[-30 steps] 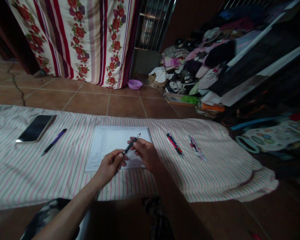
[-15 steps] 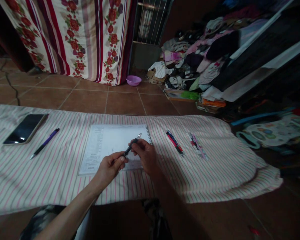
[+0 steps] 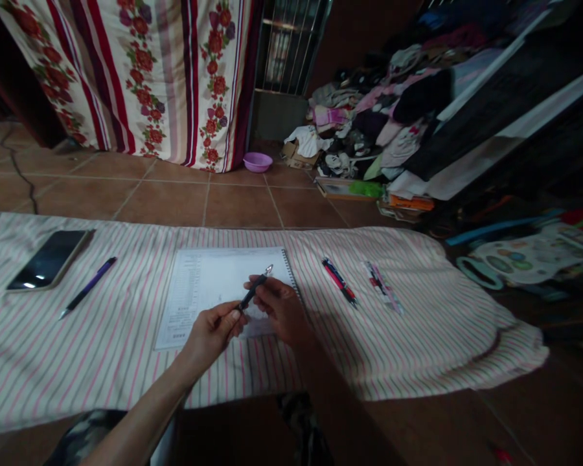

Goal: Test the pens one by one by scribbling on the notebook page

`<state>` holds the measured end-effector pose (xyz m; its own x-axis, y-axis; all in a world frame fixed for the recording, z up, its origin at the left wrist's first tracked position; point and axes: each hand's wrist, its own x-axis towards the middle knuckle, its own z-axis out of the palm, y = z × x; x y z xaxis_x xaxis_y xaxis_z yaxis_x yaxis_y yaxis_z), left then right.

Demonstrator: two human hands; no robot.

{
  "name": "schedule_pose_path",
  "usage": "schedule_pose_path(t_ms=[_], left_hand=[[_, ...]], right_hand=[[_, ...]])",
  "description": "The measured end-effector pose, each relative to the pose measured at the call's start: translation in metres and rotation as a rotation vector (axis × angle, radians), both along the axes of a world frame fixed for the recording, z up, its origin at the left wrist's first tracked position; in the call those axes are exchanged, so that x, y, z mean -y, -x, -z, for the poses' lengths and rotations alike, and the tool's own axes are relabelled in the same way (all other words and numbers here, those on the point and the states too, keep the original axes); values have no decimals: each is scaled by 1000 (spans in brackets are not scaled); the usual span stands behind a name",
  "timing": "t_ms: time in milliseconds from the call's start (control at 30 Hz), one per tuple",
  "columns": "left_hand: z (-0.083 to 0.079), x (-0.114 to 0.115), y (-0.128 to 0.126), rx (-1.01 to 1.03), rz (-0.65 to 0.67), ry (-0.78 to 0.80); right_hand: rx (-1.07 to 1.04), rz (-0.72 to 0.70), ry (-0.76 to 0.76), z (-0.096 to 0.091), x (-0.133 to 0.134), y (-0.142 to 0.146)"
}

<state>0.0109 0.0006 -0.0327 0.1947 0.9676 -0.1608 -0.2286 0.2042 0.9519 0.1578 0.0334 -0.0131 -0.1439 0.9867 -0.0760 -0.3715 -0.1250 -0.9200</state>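
Above a spiral-bound notebook [image 3: 184,275], I hold a dark pen [image 3: 251,292] with a silvery end, slanting up to the right. My left hand [image 3: 216,330] is closed, its thumb and fingers pinching the pen's lower end. Around the pen's upper part, just below the silvery end, are the thumb and fingertips of my right hand [image 3: 286,312]. The notebook lies open flat, with print down its left side and its wire binding on the right. Both hands partly cover its lower right.
A smartphone [image 3: 51,259] and a purple-and-black pen [image 3: 88,288] lie left on the striped cloth [image 3: 126,362]. To the right are red and dark pens [image 3: 339,282] and a pink-and-clear pen bundle [image 3: 383,288]. Beyond are a purple basin [image 3: 257,162] and piled clothes [image 3: 359,123].
My right fingers have shifted slightly on the pen, uncovering more of its upper part. My left hand keeps its grip. The whole view has tilted a little.
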Motion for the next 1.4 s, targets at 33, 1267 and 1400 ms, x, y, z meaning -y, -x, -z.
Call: schedule_pose_path(t_ms=[33,1267,1400], left_hand=[[2,0,1,-8,-16,-10],[-33,22,5,-18,102,-32],[-56,40,5,-57,56,-115]], right_hand=[[3,18,-2,0,-1,2],[-18,-60,-121,-18,23,0],[33,0,-142,-45,41,5]])
